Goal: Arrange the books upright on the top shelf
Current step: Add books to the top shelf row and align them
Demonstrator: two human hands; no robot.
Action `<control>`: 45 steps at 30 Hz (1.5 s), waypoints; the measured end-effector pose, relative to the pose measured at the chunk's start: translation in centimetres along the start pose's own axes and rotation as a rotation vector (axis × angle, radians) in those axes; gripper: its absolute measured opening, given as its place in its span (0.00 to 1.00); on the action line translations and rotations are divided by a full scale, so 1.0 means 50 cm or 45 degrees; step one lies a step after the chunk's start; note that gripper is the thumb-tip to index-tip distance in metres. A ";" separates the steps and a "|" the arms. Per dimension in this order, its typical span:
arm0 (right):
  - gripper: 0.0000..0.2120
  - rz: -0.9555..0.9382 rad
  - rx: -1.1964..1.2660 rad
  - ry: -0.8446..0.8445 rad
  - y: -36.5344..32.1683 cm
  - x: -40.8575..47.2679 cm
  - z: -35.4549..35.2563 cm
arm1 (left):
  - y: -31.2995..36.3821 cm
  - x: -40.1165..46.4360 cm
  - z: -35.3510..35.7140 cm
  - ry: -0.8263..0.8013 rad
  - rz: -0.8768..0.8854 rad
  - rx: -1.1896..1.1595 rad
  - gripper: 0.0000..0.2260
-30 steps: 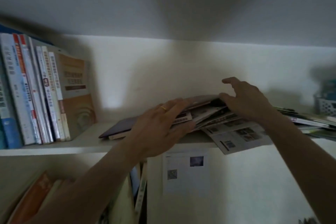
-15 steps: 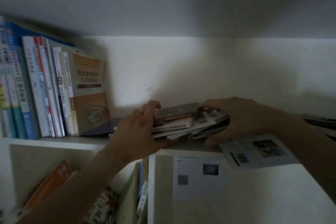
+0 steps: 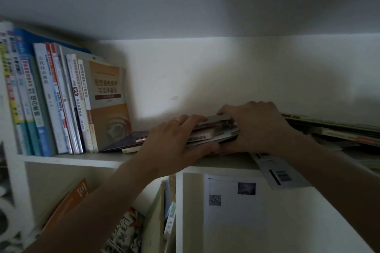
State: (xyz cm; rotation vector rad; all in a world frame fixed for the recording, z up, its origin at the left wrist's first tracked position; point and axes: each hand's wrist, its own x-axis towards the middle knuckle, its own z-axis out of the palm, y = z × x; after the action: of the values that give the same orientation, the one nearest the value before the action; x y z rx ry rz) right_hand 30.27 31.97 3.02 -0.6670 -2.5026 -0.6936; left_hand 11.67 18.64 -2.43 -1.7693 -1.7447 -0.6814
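While the head camera looks up at the top shelf [image 3: 67, 159], both hands clamp one flat stack of books [image 3: 207, 135] lying on the shelf board near the picture's centre. The left hand [image 3: 174, 146] grips the stack's left end, fingers over the top cover and thumb under the lower edge, with a gold ring [image 3: 177, 120] on one finger. The right hand [image 3: 257, 127] grasps the right end, fingers curled over the top. A dark flat book [image 3: 125, 141] juts from under the stack toward 9 o'clock, its corner touching the row of upright books [image 3: 61, 100] standing at the shelf's 9 o'clock end. The nearest of these shows a tan and orange cover [image 3: 109, 98] with the printed title 思想道德修养与法律基础; the spines beside it carry Chinese lettering too blurred to read in full. At 3 o'clock more flat magazines [image 3: 337, 131] lie piled on the shelf. A loose sheet [image 3: 277, 174] with a barcode hangs over the shelf edge at 4 o'clock. Below, at 5 o'clock, a white paper [image 3: 232, 203] bears a QR code and a small photo. At 7 o'clock, in the lower compartment, an orange book [image 3: 70, 201] leans among others.
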 end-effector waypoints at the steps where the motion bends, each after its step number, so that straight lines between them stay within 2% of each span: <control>1: 0.43 -0.037 -0.012 0.002 -0.012 0.006 0.005 | -0.003 0.001 0.002 -0.012 0.069 0.052 0.29; 3: 0.43 -0.118 0.054 -0.115 -0.018 0.014 0.004 | -0.024 0.000 0.003 -0.071 0.171 0.176 0.25; 6: 0.50 -0.089 0.277 -0.400 0.018 0.010 -0.017 | -0.072 -0.022 0.000 -0.107 0.178 0.190 0.24; 9: 0.49 0.039 0.233 -0.406 0.053 -0.001 -0.020 | -0.095 -0.057 0.001 -0.083 0.075 0.139 0.26; 13: 0.41 -0.007 0.275 -0.365 0.043 0.002 -0.011 | -0.084 -0.061 0.001 -0.073 -0.065 0.210 0.39; 15: 0.35 -0.005 0.348 -0.272 0.039 0.000 -0.014 | -0.084 -0.050 -0.004 -0.088 -0.119 0.256 0.42; 17: 0.29 0.028 0.403 -0.082 0.037 -0.004 -0.006 | -0.082 -0.035 -0.006 -0.112 -0.145 0.267 0.45; 20: 0.28 0.041 0.423 0.216 0.014 0.000 0.012 | -0.071 -0.012 -0.002 -0.018 -0.154 0.291 0.44; 23: 0.35 0.170 0.382 0.501 -0.044 0.015 0.030 | -0.083 0.005 -0.001 0.164 -0.149 0.314 0.34; 25: 0.47 0.469 0.282 0.747 -0.086 0.034 0.040 | -0.097 0.013 -0.007 0.270 -0.165 0.305 0.28; 26: 0.52 0.632 0.332 0.827 -0.107 0.043 0.040 | -0.101 0.018 -0.010 0.325 -0.195 0.311 0.26; 27: 0.54 0.759 0.511 0.823 -0.126 0.060 0.047 | -0.102 0.021 -0.011 0.384 -0.237 0.314 0.25; 28: 0.55 0.823 0.822 0.737 -0.143 0.085 0.048 | -0.104 0.026 -0.017 0.445 -0.291 0.320 0.25; 30: 0.55 0.783 1.649 0.311 -0.173 0.137 0.048 | -0.097 0.030 -0.021 0.526 -0.416 0.267 0.25; 31: 0.53 0.723 1.929 0.150 -0.193 0.161 0.041 | -0.100 0.032 -0.026 0.557 -0.461 0.240 0.25; 32: 0.50 0.630 2.056 0.115 -0.206 0.188 0.045 | -0.102 0.032 -0.033 0.594 -0.505 0.220 0.24; 34: 0.48 0.454 2.073 0.198 -0.224 0.234 0.042 | -0.107 0.031 -0.046 0.694 -0.595 0.156 0.21; 35: 0.44 0.372 2.064 0.218 -0.237 0.245 0.031 | -0.109 0.029 -0.053 0.739 -0.646 0.106 0.21; 37: 0.29 0.212 2.084 0.141 -0.261 0.255 0.008 | -0.118 0.027 -0.065 0.814 -0.737 0.013 0.21; 39: 0.24 0.077 2.076 0.055 -0.280 0.265 0.004 | -0.137 0.021 -0.073 0.841 -0.745 -0.027 0.24; 42: 0.25 -0.017 2.083 -0.018 -0.315 0.269 0.008 | -0.186 -0.002 -0.077 0.761 -0.649 -0.122 0.38; 45: 0.14 0.004 2.084 -0.197 -0.352 0.262 0.027 | -0.231 -0.052 -0.069 0.635 -0.587 -0.181 0.52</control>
State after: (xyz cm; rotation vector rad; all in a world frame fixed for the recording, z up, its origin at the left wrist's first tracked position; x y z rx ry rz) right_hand 9.91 23.68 2.89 -0.0461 -2.2042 1.3700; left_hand 0.16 14.36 -1.35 -1.1332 -1.7754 -1.3373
